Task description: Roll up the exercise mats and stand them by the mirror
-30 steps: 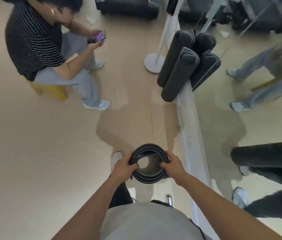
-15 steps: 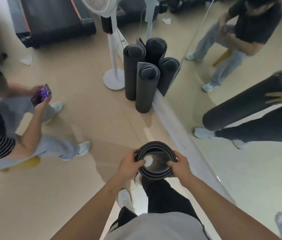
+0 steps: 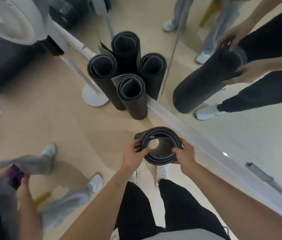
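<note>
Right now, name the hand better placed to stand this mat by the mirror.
Right hand: it grips the rolled mat on the mirror side. The left hand holds the far side.

Bright even indoor light, soft floor shadows, wide-angle distortion, blurred left edge

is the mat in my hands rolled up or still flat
Rolled up: the mat shows coiled layers around a hollow core, held upright between the left hand and right hand.

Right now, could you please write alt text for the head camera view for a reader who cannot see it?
Both hands, left hand and right hand, hold a rolled black exercise mat upright above the floor beside the mirror. Two rolled mats already stand against the mirror, near a white fan stand.
</note>
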`<state>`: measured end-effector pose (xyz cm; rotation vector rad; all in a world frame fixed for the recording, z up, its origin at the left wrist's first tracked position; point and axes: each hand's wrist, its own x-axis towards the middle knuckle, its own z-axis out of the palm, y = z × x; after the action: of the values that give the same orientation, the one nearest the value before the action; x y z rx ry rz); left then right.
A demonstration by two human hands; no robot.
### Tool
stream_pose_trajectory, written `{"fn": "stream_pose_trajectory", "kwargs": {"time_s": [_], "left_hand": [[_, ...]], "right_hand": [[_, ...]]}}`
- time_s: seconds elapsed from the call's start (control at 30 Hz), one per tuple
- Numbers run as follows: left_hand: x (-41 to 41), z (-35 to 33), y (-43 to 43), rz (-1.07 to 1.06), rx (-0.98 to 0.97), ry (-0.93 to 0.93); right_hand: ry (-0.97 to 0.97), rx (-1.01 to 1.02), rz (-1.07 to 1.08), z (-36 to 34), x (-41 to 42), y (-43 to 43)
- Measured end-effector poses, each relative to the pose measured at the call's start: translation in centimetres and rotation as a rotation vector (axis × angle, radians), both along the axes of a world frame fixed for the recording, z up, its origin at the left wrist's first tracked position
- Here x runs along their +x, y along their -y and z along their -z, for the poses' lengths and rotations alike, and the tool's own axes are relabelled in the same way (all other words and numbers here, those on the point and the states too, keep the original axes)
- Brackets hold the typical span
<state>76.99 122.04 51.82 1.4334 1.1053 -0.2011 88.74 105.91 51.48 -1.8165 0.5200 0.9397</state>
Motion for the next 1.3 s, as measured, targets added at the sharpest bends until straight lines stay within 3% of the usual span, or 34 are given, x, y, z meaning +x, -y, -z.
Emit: {"fn": "stream_pose_trajectory", "kwargs": {"time_s": [0.33,0.57,0.7,0.8,1.0,1.3], "left_hand": [[12.5,9.3,-11.2,0.352,0.017,-0.012],[17.4,12.7,-14.0,0.53,0.209,0.074],[17.2,14.9,-14.8,0.7,0.329,0.06],[16.9,15.1,-14.8,0.655,0.448,0.067],[16.9,13.9,-13.9,0.604,0.41,-0.023],[14.1,9.9,-14.6,0.553,0.325,0.011]], "right_hand": [[-0.065,-0.023,0.545,8.2,5.1,-10.3],[-0.154,0.079,0.855,13.5,8.9,-14.8],[-0.191,0.182,0.722,16.0,9.6,-16.3],[-0.242,0.203,0.637,15.7,9.6,-15.4],[-0.303,0.152,0.47,14.4,9.7,-12.7],[-0.17,0.009,0.188,10.6,7.6,-10.4]]}}
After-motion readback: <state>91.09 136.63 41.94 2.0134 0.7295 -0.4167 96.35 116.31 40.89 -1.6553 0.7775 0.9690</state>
